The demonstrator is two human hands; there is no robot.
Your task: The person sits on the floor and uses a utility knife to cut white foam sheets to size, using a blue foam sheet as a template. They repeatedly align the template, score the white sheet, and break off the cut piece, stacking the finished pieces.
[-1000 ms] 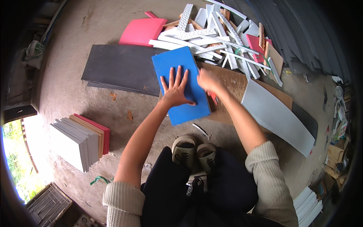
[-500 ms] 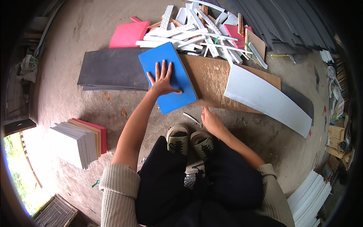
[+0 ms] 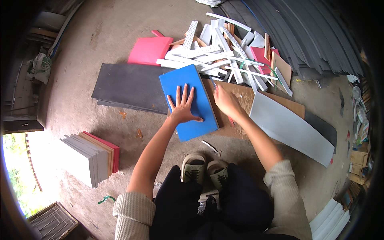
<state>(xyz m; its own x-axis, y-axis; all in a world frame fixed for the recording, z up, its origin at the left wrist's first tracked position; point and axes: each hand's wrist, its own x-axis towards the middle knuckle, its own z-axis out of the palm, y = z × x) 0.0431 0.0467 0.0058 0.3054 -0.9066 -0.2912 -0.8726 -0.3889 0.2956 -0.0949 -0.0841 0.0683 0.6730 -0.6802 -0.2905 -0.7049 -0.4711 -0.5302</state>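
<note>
A blue rectangular board (image 3: 199, 116) lies slantwise across a brown scuffed board (image 3: 236, 130) on the ground. My left hand (image 3: 184, 109) rests flat on the blue board with its fingers spread. Close to that board's right edge, my right hand (image 3: 226, 101) is closed round a slim knife (image 3: 212, 81). Its narrow blade points away from me, and a red end shows below my fist. Most of its handle is hidden by my fingers. Whether the blade touches the edge I cannot tell. A curved white sheet (image 3: 290, 130) covers part of the brown board at right.
Dark grey sheets (image 3: 130, 85) lie to the left, below a pink foam piece (image 3: 150, 51). White offcuts (image 3: 196, 53) are heaped beyond the boards. Stacked white, tan and red slabs (image 3: 90, 160) stand at lower left. Long grey sheets (image 3: 308, 36) fill the far right.
My right hand has moved away from me along the blue board's right edge, from its near corner toward the far end. My left hand stays spread on the board. The whole view has shifted slightly.
</note>
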